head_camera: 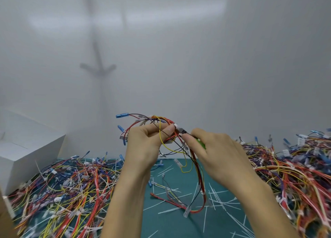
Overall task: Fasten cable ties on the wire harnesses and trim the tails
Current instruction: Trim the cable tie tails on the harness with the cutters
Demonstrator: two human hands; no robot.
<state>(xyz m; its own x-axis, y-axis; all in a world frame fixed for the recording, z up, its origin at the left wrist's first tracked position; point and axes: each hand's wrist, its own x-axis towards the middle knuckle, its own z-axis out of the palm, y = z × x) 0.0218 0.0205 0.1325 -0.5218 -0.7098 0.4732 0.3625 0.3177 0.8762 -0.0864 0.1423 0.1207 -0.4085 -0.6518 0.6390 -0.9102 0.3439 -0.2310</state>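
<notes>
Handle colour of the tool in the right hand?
Bright green. The tool handle peeks out below the right hand; head view.

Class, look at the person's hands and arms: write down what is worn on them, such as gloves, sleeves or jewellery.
Both the left hand and the right hand are bare, with no gloves. No ring, watch or bracelet shows. The left forearm and right forearm are uncovered down to the picture's lower edge; no sleeve is in view.

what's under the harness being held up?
Teal cutting mat strewn with white trimmed cable-tie tails, below the hanging multicoloured wire harness. Left forearm and right forearm cover the mat on either side; what lies there can't be seen.
</notes>
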